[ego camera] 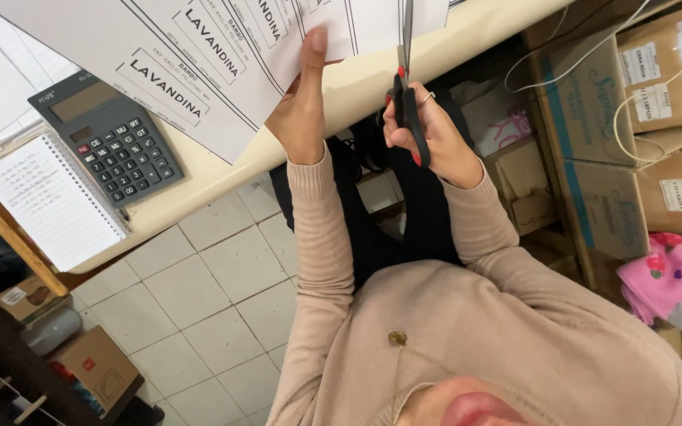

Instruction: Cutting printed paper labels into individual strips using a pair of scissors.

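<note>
My left hand (303, 102) grips the near edge of a white printed sheet of labels (222, 47) that lies over the cream table's edge (222, 170). My right hand (428, 134) holds black-handled scissors (406, 87), fingers through the loops. The blades point up into the sheet just right of my left thumb. Both arms wear a beige ribbed sweater.
A dark calculator (112, 138) and a spiral notebook (53, 201) lie on the table at left. Cardboard boxes (617, 126) with white cables stack at the right, a pink floral cloth (668, 272) below them. White tiled floor (215, 292) and small boxes (92, 367) lie under the table.
</note>
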